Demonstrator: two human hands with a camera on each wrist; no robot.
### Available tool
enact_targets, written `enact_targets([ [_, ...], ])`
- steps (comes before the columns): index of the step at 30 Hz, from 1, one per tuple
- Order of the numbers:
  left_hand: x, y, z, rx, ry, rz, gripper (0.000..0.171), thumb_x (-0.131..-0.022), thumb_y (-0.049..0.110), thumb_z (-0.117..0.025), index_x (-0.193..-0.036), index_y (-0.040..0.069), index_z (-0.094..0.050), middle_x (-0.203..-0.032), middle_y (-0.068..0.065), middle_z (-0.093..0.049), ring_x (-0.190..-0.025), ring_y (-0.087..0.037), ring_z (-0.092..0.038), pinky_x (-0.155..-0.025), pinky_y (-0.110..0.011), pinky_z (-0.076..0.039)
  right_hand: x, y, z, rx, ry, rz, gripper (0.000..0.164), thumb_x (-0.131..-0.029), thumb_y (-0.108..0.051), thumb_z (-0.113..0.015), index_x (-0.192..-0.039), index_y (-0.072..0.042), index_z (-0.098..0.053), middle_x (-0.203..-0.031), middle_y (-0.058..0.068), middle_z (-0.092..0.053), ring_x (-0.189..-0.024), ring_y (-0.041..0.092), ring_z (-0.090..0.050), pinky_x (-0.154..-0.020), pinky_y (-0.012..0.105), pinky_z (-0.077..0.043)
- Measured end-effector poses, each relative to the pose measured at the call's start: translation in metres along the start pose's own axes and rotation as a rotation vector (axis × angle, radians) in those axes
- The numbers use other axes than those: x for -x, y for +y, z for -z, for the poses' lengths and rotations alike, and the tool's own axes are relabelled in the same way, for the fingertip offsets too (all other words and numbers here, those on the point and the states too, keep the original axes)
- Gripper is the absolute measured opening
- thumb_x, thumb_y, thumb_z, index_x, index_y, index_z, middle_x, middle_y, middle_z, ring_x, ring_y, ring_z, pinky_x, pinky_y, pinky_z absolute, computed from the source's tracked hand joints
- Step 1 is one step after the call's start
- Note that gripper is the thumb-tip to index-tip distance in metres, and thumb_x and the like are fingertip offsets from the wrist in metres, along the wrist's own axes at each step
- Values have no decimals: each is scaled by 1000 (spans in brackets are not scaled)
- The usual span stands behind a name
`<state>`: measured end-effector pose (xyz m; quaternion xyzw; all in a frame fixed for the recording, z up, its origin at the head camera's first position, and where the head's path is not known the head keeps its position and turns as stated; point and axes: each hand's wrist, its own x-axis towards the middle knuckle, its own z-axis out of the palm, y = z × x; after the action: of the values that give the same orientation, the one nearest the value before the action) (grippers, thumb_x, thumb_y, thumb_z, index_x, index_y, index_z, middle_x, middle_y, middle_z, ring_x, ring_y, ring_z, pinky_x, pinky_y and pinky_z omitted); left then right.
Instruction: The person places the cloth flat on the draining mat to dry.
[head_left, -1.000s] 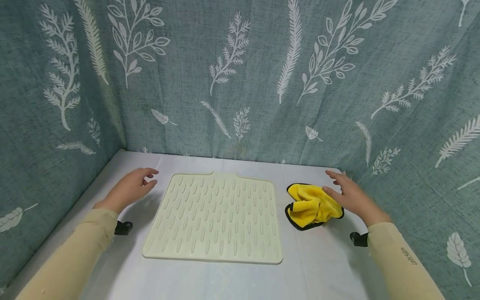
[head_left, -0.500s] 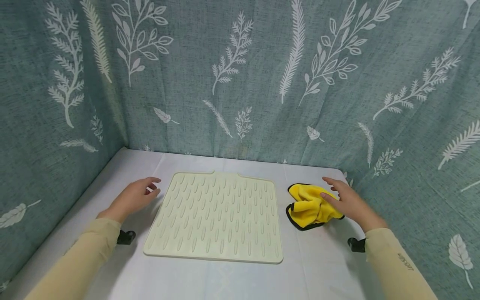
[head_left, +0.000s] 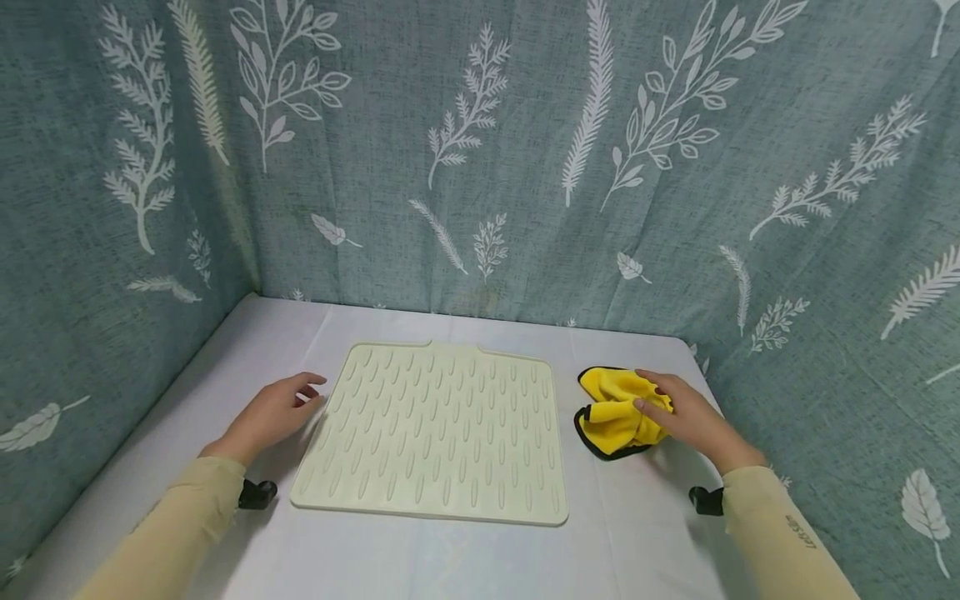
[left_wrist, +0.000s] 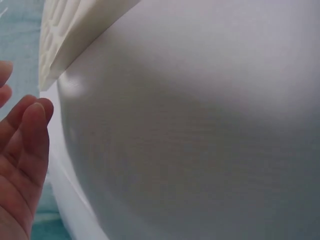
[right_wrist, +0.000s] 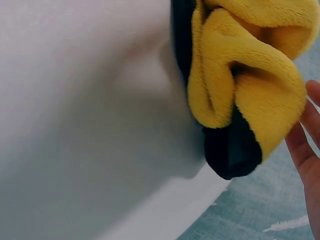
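Note:
A crumpled yellow cloth with a black border lies at the right of the table. My right hand has come over its right side, thumb and fingers spread and loosely bent; in the right wrist view the fingers lie right by the yellow folds, and I cannot tell whether they touch. To the left of the cloth lies a flat cream mat with raised oval ridges. Just off its left edge hovers my left hand, fingers relaxed, holding nothing. The left wrist view has those fingers below the mat's corner.
A white cover is spread over the table. Grey-green curtains with a white leaf print stand behind it and along both sides. A small black device sits at my left wrist, and another black device at the right.
My right hand has moved left and down, from the cloth's right edge to over it. The left hand has come slightly lower and nearer the mat. Cloth and mat lie as before.

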<state>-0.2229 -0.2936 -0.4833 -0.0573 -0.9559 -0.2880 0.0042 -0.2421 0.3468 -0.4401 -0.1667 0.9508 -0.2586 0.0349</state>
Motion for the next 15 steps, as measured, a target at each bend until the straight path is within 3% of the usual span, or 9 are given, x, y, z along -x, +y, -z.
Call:
enact_targets([
  [8,4,-1,-6,4,-74,59,42,-99,29,-61,-132,3,-58,-110,-18,-65,-100,-35,-62,-77,-49,-53,0,6,-12,19,-4,5,64,-98,-48,-58,-146,-8,-48,-145,24,-43,-128,45,-43,-101,64,-37],
  [15,5,0,-9,43,-140,103,35,-95,29,-67,-119,3,-64,-102,-11,-65,-87,-24,-61,-70,-38,-53,0,8,-19,50,-35,-15,59,-98,-42,-62,-142,-4,-52,-141,23,-49,-129,47,-42,-102,65,-35],
])
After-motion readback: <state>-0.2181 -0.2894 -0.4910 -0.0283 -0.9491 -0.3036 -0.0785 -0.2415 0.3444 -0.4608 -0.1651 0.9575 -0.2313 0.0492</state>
